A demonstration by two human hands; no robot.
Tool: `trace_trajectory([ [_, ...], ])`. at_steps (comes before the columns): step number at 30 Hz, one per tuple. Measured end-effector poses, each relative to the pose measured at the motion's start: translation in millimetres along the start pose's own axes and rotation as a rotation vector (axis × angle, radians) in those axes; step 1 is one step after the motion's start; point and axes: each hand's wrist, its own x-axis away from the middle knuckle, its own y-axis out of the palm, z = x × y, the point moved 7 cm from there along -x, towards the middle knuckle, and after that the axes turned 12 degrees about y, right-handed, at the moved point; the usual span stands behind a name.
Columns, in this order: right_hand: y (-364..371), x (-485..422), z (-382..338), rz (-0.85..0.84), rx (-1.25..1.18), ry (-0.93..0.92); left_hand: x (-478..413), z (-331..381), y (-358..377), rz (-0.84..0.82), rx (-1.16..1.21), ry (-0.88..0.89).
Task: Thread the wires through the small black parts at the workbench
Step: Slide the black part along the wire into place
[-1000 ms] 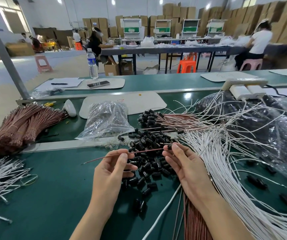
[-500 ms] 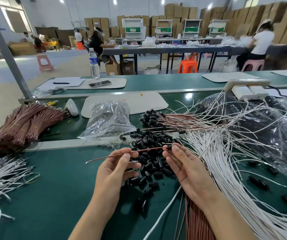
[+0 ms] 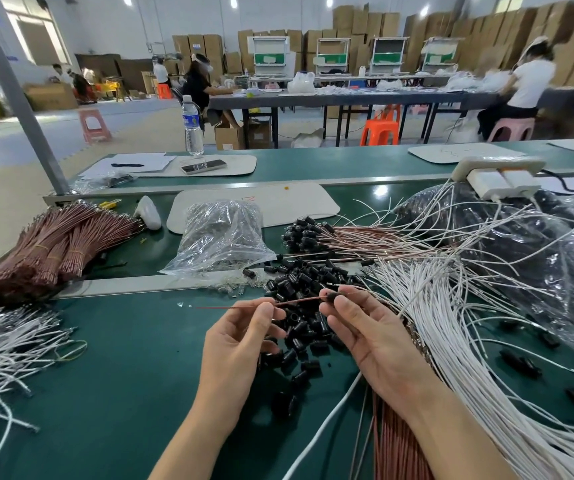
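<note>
Raised slightly and drawn a little to the right since the earlier frames, the thin reddish-brown wire [image 3: 296, 301] is held nearly level above the green workbench mat [image 3: 122, 375]. It is pinched between the thumb and forefinger of the left hand [image 3: 240, 341], whose other fingers are loosely curled, and its free end is left projecting leftward. At the wire's other end a small black cylindrical part [image 3: 331, 296] is gripped by the thumb and fingertips of the right hand [image 3: 375, 341]. Below both hands a heap of loose black parts [image 3: 306, 327] is spread on the mat, and a fan of white wires [image 3: 451, 323] is laid just beside the right hand.
</note>
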Motion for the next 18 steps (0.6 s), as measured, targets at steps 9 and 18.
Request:
trace_trajectory([
  [9,4.0,2.6,1.3,-0.020,0.006,0.017,-0.7,-1.8,2.8,-0.022,0.139,-0.078],
  [18,13.3,0.1,10.4,-0.064,0.133,0.016,2.0,1.3,13.4,-0.150,-0.031,0.008],
])
